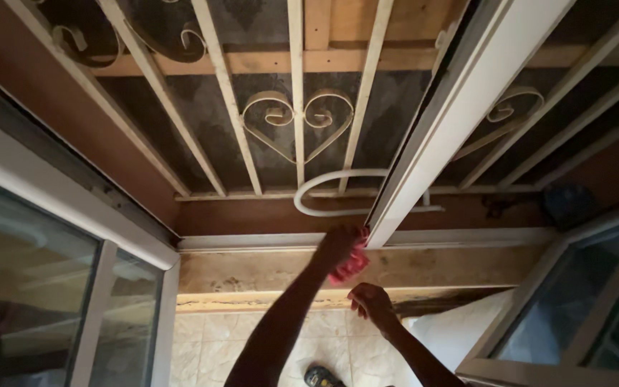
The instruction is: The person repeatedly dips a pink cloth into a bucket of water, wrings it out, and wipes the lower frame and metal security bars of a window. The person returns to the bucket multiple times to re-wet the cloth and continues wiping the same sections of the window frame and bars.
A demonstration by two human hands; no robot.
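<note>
My left hand [336, 249] reaches forward and grips a red cloth [350, 266]. It presses the cloth against the bottom end of a white window frame bar [453, 122], where the bar meets the stained window sill [252, 269]. My right hand [371, 304] hovers just below and to the right of the cloth. Its fingers are curled in and nothing shows in them. It is close to the sill's front edge and not touching the cloth.
Behind the sill stands a white metal grille [296, 118] with heart-shaped scrolls, and a white looped pipe [324, 188] lies at its foot. Glazed white sashes stand open at left [73, 236] and right [574, 308]. Below are a tiled floor [209, 344] and a sandal [322, 376].
</note>
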